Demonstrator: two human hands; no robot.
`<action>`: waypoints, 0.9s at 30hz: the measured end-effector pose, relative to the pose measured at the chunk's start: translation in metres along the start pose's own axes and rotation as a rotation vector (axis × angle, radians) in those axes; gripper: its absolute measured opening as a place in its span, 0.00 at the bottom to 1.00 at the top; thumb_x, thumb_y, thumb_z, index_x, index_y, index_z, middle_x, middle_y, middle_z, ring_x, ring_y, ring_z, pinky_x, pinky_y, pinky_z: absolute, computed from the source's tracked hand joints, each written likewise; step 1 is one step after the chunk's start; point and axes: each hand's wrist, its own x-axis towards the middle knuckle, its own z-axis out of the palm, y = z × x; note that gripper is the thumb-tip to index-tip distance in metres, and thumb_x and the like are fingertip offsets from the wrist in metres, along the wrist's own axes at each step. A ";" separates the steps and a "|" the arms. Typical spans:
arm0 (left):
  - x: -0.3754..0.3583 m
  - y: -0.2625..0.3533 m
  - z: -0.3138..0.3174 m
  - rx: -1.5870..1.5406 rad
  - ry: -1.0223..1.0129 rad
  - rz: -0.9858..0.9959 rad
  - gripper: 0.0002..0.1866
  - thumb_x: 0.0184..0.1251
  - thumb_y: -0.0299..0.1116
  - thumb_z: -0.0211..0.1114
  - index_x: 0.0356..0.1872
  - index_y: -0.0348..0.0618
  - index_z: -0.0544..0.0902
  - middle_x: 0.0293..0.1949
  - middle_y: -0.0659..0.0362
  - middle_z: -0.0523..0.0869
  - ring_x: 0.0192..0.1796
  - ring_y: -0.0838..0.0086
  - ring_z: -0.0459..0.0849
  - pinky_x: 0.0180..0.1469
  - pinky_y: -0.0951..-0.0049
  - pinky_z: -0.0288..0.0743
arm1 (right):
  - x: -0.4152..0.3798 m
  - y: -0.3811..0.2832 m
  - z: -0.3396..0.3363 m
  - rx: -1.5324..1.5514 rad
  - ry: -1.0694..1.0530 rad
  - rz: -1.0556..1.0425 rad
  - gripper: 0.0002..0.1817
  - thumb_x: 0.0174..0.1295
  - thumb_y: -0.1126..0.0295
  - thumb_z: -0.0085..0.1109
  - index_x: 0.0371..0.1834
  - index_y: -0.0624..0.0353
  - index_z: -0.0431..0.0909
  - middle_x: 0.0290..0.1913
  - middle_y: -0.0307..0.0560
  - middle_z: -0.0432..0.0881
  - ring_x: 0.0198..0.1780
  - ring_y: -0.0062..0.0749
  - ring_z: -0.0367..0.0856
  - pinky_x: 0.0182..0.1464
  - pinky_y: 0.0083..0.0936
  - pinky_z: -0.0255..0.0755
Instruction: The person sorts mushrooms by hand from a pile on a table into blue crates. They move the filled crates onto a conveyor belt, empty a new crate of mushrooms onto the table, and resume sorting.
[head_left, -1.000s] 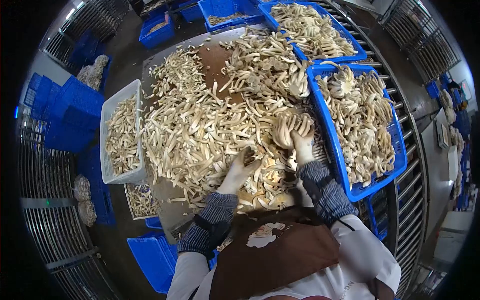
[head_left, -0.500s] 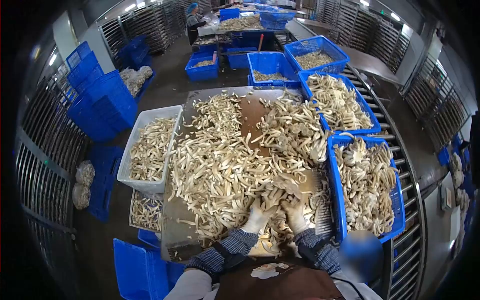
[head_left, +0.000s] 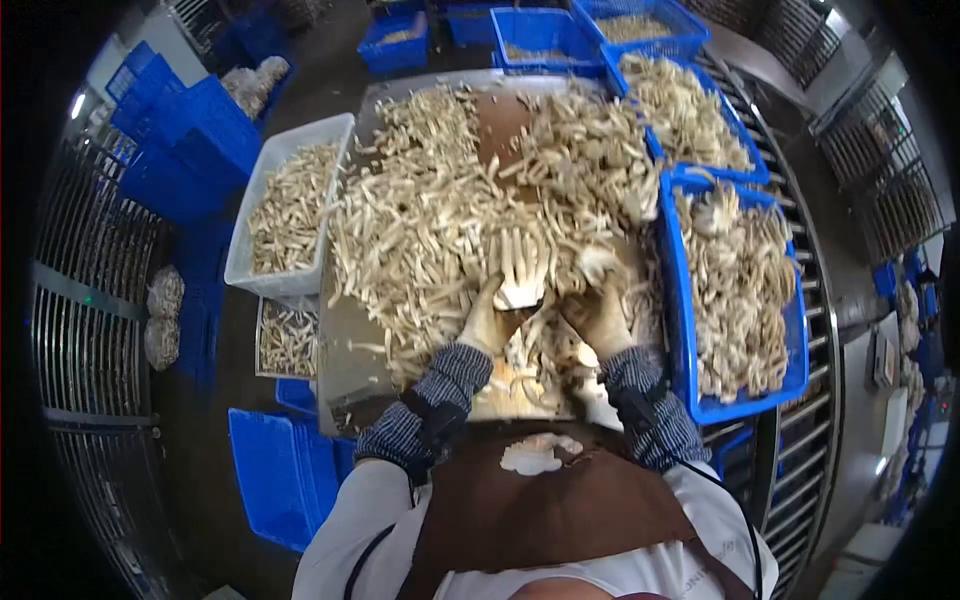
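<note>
My left hand (head_left: pixel 492 318), in a pale soiled glove, is closed around the base of a mushroom cluster (head_left: pixel 522 268) whose long stems point away from me. To its right, my right hand (head_left: pixel 598 318), also gloved, has its fingers curled against a paler mushroom clump (head_left: pixel 598 262); the fingertips are blurred and partly hidden. Both hands are over the near part of a metal work table (head_left: pixel 350 345). A broad heap of loose mushrooms (head_left: pixel 420 235) spreads ahead and to the left. Larger mushroom clusters (head_left: pixel 590 150) are piled toward the far right of the table.
A white tub (head_left: pixel 240 235) of loose mushrooms stands at the left edge. On the right, blue crates (head_left: pixel 682 330) full of clusters rest along a roller conveyor (head_left: pixel 815 350). Stacked blue crates (head_left: pixel 205 130) stand at far left, and another blue crate (head_left: pixel 280 480) is at lower left.
The view has tilted down. My hands were together low in the pile; now they are apart, with the left raising a mushroom cluster and the right beside a pale clump.
</note>
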 end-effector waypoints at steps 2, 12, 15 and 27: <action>-0.001 -0.002 0.005 -0.799 0.036 -0.241 0.35 0.64 0.43 0.72 0.67 0.42 0.69 0.63 0.54 0.78 0.64 0.61 0.76 0.68 0.60 0.70 | 0.009 0.015 0.012 0.223 -0.012 0.191 0.38 0.65 0.50 0.61 0.68 0.70 0.65 0.55 0.55 0.80 0.56 0.43 0.78 0.60 0.37 0.72; -0.020 0.022 0.008 -0.514 0.349 -0.036 0.27 0.63 0.25 0.66 0.64 0.40 0.71 0.53 0.56 0.82 0.54 0.69 0.82 0.52 0.64 0.80 | -0.011 -0.011 0.084 -0.333 0.035 -0.089 0.12 0.59 0.70 0.60 0.37 0.71 0.80 0.27 0.46 0.83 0.28 0.24 0.80 0.33 0.20 0.72; -0.032 0.053 0.017 -0.031 0.297 -0.171 0.38 0.63 0.24 0.64 0.72 0.34 0.55 0.64 0.43 0.71 0.65 0.58 0.74 0.59 0.60 0.80 | -0.001 -0.001 0.076 -0.583 -0.069 -0.154 0.14 0.60 0.67 0.63 0.41 0.70 0.80 0.37 0.53 0.85 0.35 0.30 0.84 0.41 0.22 0.78; -0.025 0.024 0.008 0.299 0.282 0.108 0.43 0.57 0.18 0.64 0.74 0.38 0.53 0.68 0.48 0.70 0.68 0.59 0.72 0.72 0.59 0.65 | 0.009 0.042 0.072 -0.634 0.088 -0.325 0.10 0.65 0.68 0.59 0.41 0.65 0.79 0.29 0.40 0.79 0.29 0.22 0.75 0.29 0.21 0.68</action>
